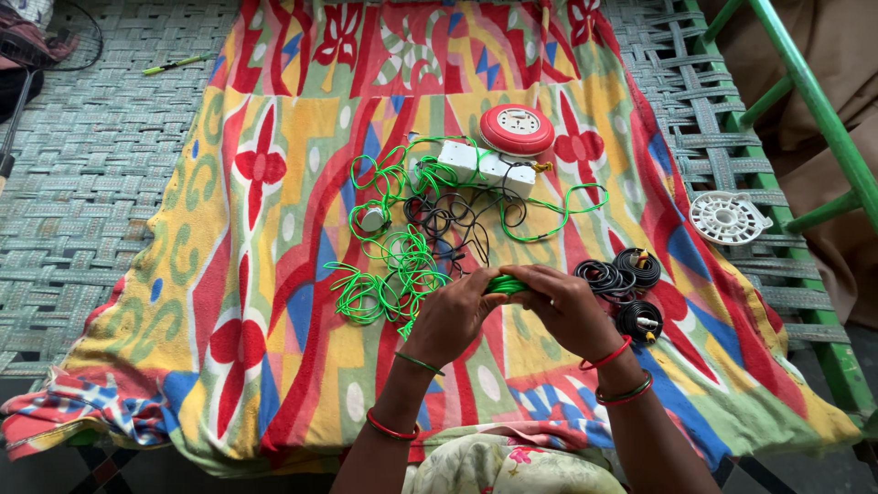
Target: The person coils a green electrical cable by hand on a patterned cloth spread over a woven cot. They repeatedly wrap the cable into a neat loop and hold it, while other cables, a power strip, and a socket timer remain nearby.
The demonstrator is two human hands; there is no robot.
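Both hands meet over the near middle of the patterned cloth [274, 302], a bright spread of red, yellow, blue and green shapes lying on a woven cot. The left hand [455, 316] and the right hand [565, 306] have their fingers curled closed around a short bundle of green wire [505, 284], which shows only as a glossy, bright green strip between the thumbs. From the left hand a loose tangle of the same thin green wire [389, 274] spills away across the cloth in many loops. Beyond the hands on the cloth lie a white power strip [485, 166] and a round red-and-white case [517, 129], with thin black wire snarled beside them. Just right of the right hand sit neat black cable coils [631, 284].
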